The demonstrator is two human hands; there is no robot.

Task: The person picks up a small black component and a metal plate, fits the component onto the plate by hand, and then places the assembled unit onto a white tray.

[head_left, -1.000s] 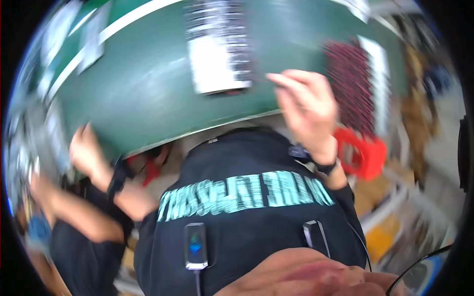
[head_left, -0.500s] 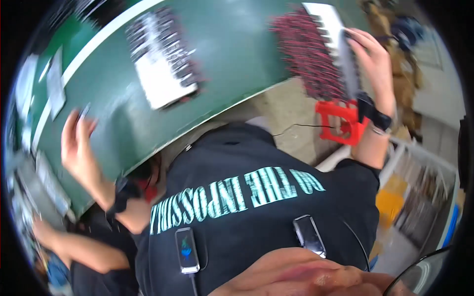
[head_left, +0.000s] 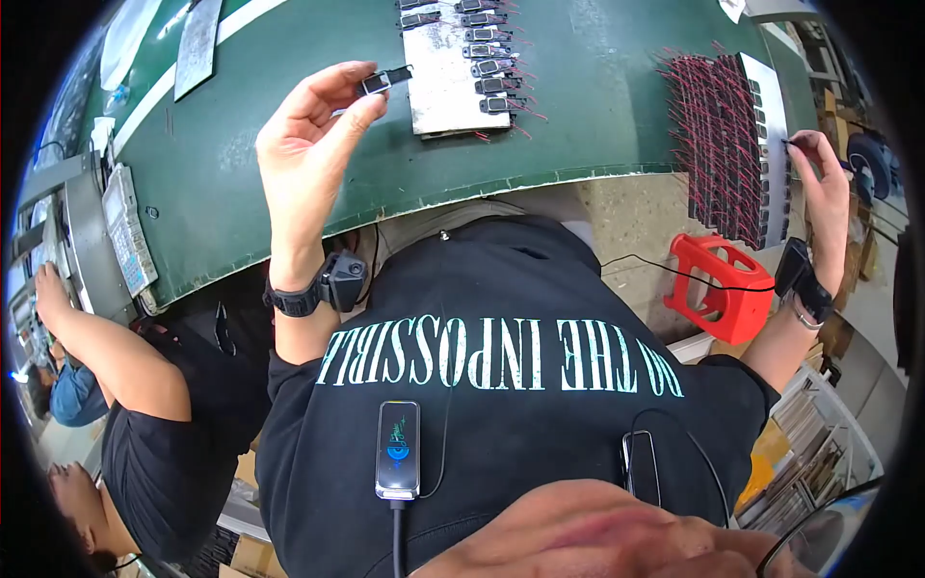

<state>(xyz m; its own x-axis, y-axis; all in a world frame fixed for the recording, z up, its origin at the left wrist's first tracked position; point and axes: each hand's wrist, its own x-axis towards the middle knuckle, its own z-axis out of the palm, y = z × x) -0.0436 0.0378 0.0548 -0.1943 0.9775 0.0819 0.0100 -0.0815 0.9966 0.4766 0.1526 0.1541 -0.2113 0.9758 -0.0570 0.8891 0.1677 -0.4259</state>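
Note:
My left hand (head_left: 313, 144) pinches a small black speaker (head_left: 378, 84) with a pale-rimmed rectangular face between thumb and fingertips. One end of this speaker reaches the left edge of a white board (head_left: 443, 101) on the green table; whether it touches is unclear. Similar small speakers (head_left: 491, 67) with red wires sit in two columns on that board. Over at the right, my right hand (head_left: 824, 178) has thumb and index finger together at a tiny dark piece, too small to name. Beside those fingertips stands a second pale board (head_left: 771, 125), with densely packed black parts and red wires (head_left: 713, 144) along it.
A red plastic stool (head_left: 723, 289) stands below the table's right end. At the left are a flat grey plate (head_left: 198, 48) and a keypad-like panel (head_left: 127, 226). Another person's arm (head_left: 120, 356) rests at the lower left. A thin black cable crosses towards the stool.
My left hand has come from the left across to the white board's edge with the speaker. My right hand has shifted nearer along the right-hand board. The whole view has swung.

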